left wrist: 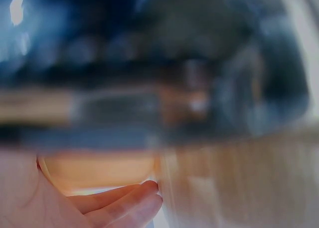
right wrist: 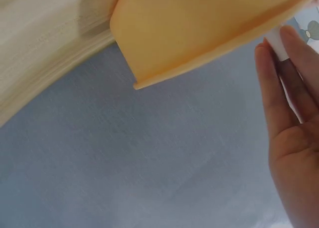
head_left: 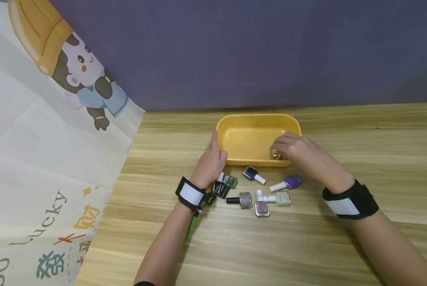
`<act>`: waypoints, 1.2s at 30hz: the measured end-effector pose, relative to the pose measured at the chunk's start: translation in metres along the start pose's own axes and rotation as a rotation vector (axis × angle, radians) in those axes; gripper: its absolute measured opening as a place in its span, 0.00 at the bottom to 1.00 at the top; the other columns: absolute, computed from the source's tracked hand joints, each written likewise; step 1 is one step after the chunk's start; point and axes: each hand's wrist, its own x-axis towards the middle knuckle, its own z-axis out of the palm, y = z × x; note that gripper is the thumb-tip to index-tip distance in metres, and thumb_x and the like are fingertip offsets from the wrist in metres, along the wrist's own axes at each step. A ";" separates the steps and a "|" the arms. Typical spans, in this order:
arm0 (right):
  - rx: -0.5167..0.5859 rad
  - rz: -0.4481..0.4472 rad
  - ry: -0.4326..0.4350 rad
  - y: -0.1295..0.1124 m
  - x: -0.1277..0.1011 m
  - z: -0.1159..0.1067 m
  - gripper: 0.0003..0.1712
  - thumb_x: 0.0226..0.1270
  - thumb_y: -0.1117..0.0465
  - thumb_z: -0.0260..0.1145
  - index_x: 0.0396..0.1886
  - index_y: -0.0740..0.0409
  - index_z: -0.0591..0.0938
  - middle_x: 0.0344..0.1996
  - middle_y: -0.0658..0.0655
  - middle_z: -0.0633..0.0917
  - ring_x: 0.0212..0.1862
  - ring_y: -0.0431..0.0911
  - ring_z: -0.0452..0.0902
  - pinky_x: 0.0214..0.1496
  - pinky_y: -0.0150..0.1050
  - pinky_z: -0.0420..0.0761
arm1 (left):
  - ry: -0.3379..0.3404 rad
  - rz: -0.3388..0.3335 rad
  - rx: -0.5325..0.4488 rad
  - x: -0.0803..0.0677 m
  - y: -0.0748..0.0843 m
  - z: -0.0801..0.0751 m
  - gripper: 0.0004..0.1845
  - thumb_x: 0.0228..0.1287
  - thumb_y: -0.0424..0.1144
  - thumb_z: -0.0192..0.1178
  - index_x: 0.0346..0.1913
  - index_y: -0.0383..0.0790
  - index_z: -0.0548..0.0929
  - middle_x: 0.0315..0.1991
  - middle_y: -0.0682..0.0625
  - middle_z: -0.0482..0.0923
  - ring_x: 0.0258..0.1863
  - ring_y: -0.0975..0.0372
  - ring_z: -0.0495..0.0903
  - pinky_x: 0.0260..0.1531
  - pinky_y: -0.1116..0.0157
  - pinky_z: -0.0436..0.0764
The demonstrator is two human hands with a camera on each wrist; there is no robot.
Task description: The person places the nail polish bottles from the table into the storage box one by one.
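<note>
A yellow plastic basin (head_left: 252,163) sits on the wooden table. At its front left corner my left hand (head_left: 210,161) holds the wall, index finger along the outside. My right hand (head_left: 301,151) reaches over the basin's right end. Its fingertips pinch the white cap (right wrist: 277,43) of a nail polish bottle (head_left: 277,155), whose shiny glass body is low inside the basin; whether it touches the bottom I cannot tell. In the left wrist view, a large dark blur covers the top, and the left fingers (left wrist: 127,205) show below it.
In front of the basin lie several nail polish bottles: dark blue (head_left: 250,172), purple (head_left: 293,182), glittery silver (head_left: 245,200), pink glitter (head_left: 262,208), pale cream (head_left: 283,198) and green (head_left: 230,181). Another dark one (head_left: 217,187) lies by my left wrist. A blue-grey wall (head_left: 252,55) stands behind.
</note>
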 end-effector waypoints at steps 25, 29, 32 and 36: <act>-0.020 -0.093 0.045 0.012 0.007 0.016 0.03 0.57 0.70 0.71 0.31 0.60 0.87 0.31 0.54 0.86 0.43 0.49 0.76 0.45 0.43 0.82 | 0.004 0.004 -0.002 0.002 0.000 -0.003 0.41 0.74 0.41 0.42 0.80 0.42 0.31 0.26 0.46 0.71 0.13 0.61 0.64 0.15 0.63 0.71; -0.015 -0.081 0.024 0.011 0.007 0.016 0.03 0.59 0.70 0.70 0.33 0.61 0.87 0.32 0.54 0.86 0.44 0.50 0.76 0.46 0.44 0.82 | 0.007 0.005 -0.004 0.002 -0.001 -0.004 0.41 0.74 0.41 0.42 0.80 0.42 0.31 0.29 0.46 0.72 0.14 0.60 0.66 0.16 0.63 0.72; -0.018 -0.075 0.011 0.009 0.007 0.015 0.05 0.58 0.70 0.71 0.35 0.62 0.87 0.33 0.55 0.86 0.44 0.50 0.77 0.46 0.44 0.82 | 0.000 0.003 -0.002 0.001 -0.001 -0.003 0.42 0.74 0.41 0.42 0.80 0.42 0.31 0.32 0.45 0.73 0.14 0.60 0.66 0.17 0.63 0.73; -0.021 -0.078 0.021 0.006 0.006 0.014 0.08 0.56 0.72 0.72 0.37 0.64 0.86 0.34 0.56 0.86 0.44 0.51 0.77 0.46 0.45 0.82 | -0.007 0.001 0.000 0.000 -0.001 -0.002 0.42 0.73 0.41 0.43 0.80 0.42 0.31 0.36 0.43 0.75 0.15 0.59 0.67 0.18 0.63 0.73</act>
